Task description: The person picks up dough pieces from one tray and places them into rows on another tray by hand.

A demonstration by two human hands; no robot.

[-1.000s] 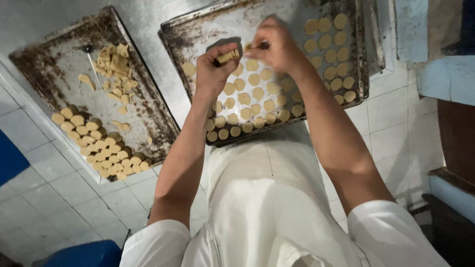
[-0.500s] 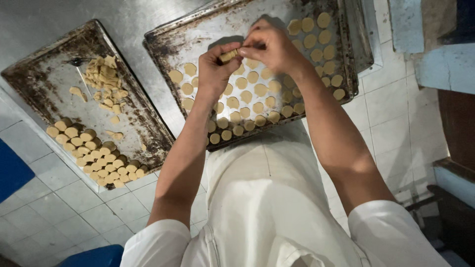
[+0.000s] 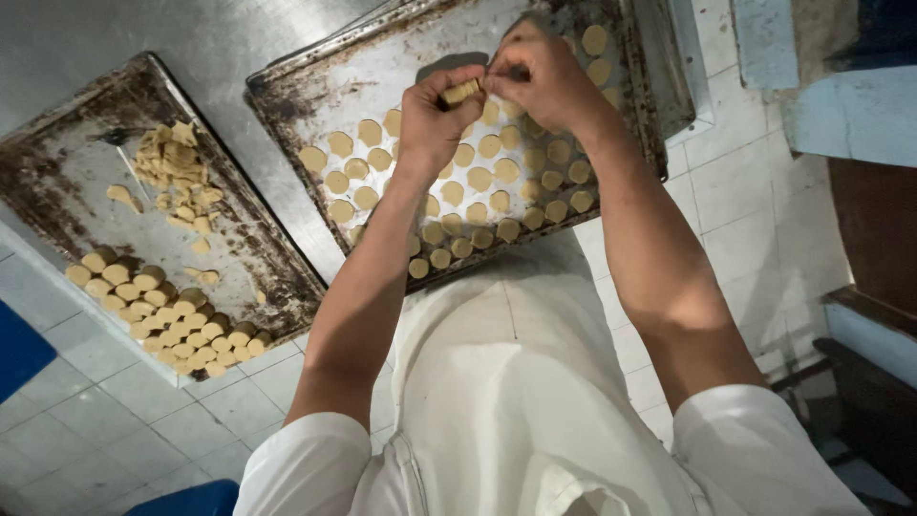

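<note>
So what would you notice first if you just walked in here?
Probably the two hands, left hand and right hand, pinching a small dough piece together above the right tray. That tray is dotted with pale dough rounds. On the left tray, dough chunks crowd the near edge.

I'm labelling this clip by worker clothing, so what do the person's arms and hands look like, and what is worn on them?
Both arms are bare from above the elbow down. Short white sleeves end at the upper arms and belong to a white top with a white apron over the front. The left hand and right hand are bare: no gloves, rings, watch or wristbands are visible.
</note>
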